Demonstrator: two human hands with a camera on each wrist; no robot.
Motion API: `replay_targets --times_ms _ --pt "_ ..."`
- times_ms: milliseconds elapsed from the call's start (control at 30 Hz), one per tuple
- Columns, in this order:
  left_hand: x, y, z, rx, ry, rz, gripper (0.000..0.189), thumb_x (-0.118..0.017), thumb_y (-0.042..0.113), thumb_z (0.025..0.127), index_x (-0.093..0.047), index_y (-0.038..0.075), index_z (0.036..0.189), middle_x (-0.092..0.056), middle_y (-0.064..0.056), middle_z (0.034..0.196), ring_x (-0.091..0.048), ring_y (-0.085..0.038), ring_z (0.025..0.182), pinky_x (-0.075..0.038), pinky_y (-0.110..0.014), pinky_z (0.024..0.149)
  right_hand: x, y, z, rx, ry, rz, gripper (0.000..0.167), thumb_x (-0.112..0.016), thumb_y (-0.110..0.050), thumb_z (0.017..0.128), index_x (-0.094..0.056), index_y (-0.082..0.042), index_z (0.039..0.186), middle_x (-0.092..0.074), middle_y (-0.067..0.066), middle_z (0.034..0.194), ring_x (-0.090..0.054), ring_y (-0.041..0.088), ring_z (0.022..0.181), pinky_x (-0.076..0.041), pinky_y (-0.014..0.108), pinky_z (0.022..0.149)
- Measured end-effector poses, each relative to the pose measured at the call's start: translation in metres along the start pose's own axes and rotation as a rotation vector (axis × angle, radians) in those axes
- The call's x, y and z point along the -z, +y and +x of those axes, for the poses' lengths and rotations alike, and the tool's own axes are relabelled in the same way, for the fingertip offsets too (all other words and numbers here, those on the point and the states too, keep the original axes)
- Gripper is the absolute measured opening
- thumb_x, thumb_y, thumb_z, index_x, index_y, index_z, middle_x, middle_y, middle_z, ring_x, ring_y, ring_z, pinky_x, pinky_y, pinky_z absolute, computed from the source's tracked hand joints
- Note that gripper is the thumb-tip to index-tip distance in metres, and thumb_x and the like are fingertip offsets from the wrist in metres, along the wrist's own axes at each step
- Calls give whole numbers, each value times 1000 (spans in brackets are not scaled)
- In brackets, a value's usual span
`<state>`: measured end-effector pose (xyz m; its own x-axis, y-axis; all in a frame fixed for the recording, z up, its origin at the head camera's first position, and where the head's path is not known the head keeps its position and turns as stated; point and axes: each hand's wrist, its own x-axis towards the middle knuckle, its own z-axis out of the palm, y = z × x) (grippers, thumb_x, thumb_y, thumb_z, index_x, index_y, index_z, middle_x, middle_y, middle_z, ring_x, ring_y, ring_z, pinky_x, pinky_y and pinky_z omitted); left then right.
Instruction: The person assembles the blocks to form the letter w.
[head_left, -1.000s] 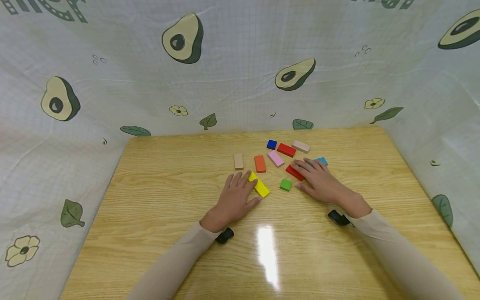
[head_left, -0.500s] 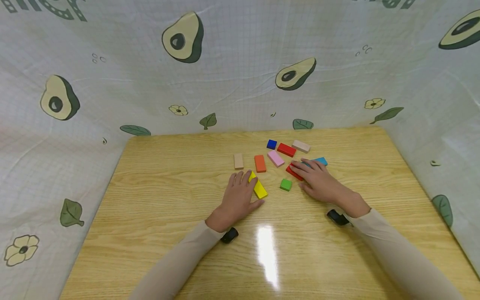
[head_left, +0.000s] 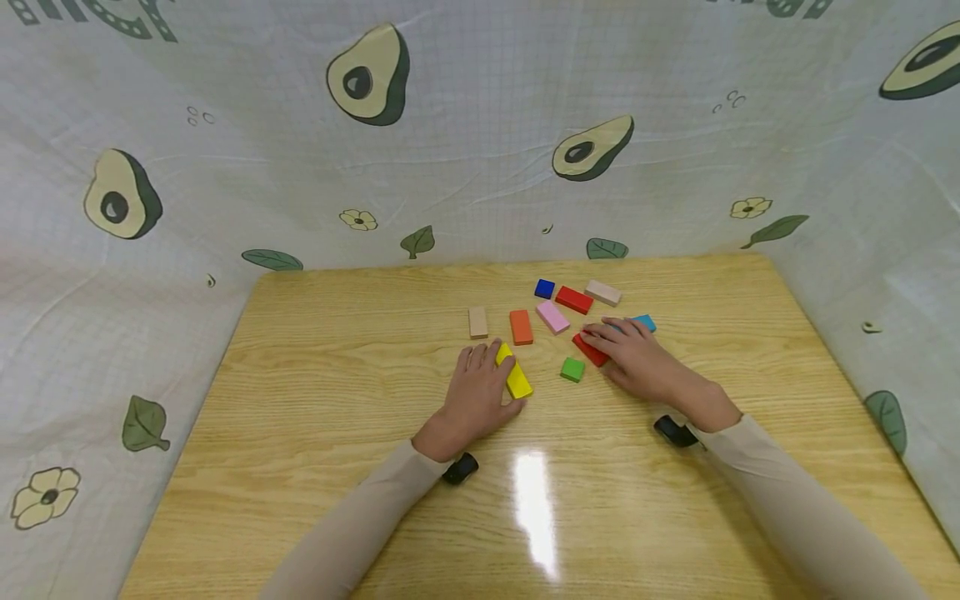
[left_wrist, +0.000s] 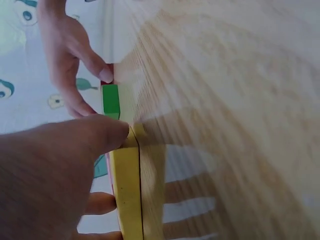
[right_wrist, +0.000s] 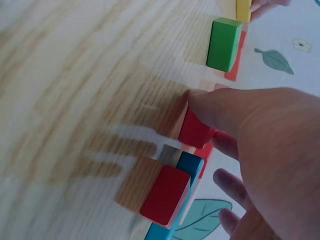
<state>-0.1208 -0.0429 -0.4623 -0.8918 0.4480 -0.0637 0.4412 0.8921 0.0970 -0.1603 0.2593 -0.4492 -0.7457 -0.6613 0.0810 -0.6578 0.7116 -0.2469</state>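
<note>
In the head view my left hand holds a yellow block between thumb and fingers. The left wrist view shows that thumb at one end of the yellow block, with fingertips along its side. My right hand pinches a red block; its thumb presses the red block in the right wrist view. Beside it, another red block stands against a blue block, mostly hidden by the hand from above. Between the hands lies a small green block.
Farther back on the wooden table lie a tan block, an orange block, a pink block, a dark blue cube, a red block and a pale block. A printed curtain surrounds the table.
My left hand has shifted slightly right, and the yellow block has turned, its near end moving left. My right thumb has drawn in towards the red block.
</note>
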Motion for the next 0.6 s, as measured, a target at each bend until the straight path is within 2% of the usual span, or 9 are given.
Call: replay_targets --times_ms 133,400,600 --pt "2 0 0 -7 15 -1 64 -71 58 97 -61 16 145 -48 -17 158 -46 -36 143 -31 -52 122 1 -1 2 -4 4 -9 51 -74 -2 97 -61 3 146 -57 24 150 -44 50 142 -32 69 115" --pt "1 -5 -3 -5 35 -42 65 -74 61 93 -67 18 141 -56 -11 152 -48 -34 141 -29 -52 122 3 -3 3 -32 -23 9 52 -74 -1 96 -60 5 146 -55 23 153 -41 50 145 -32 70 115" --pt "5 -14 -12 4 54 -80 66 -77 60 91 -69 18 140 -57 -10 151 -48 -34 139 -30 -53 121 3 -2 3 -38 -17 11 54 -77 -3 95 -60 5 146 -55 22 153 -40 50 145 -31 69 115"
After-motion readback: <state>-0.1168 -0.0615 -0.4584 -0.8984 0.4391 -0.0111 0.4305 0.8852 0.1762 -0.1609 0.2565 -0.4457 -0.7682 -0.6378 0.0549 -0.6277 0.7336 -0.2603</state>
